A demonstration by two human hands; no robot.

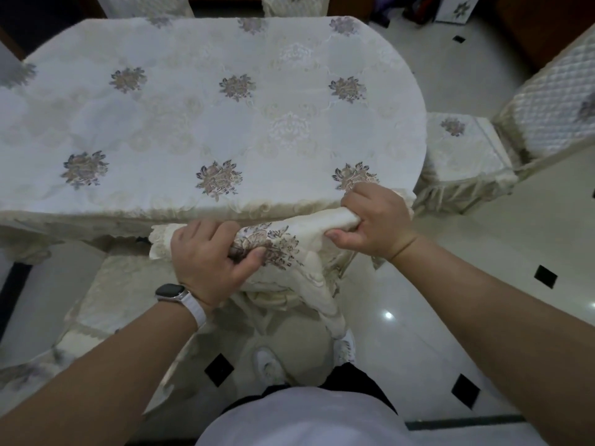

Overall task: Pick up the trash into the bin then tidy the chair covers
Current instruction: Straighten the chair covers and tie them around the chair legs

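A cream chair cover (pixel 299 249) with a purple-brown flower print is bunched up just in front of the table's near edge. My left hand (pixel 206 255) grips its left part, thumb pressed into the flower print. My right hand (pixel 375 217) grips its upper right corner, fingers curled around a rolled fold. The cover's lower part hangs down toward the floor in folds (pixel 331 310). Below and left of my hands is a chair seat (pixel 122 294) in matching cream fabric. No trash or bin is in view.
The oval table (pixel 209 123) under a cream flowered cloth fills the upper middle. A covered chair (pixel 463 156) with a quilted back (pixel 553 104) stands at the right. More covered chairs (pixel 294 4) line the far side. White floor tiles with black diamonds (pixel 450 284) lie to the right.
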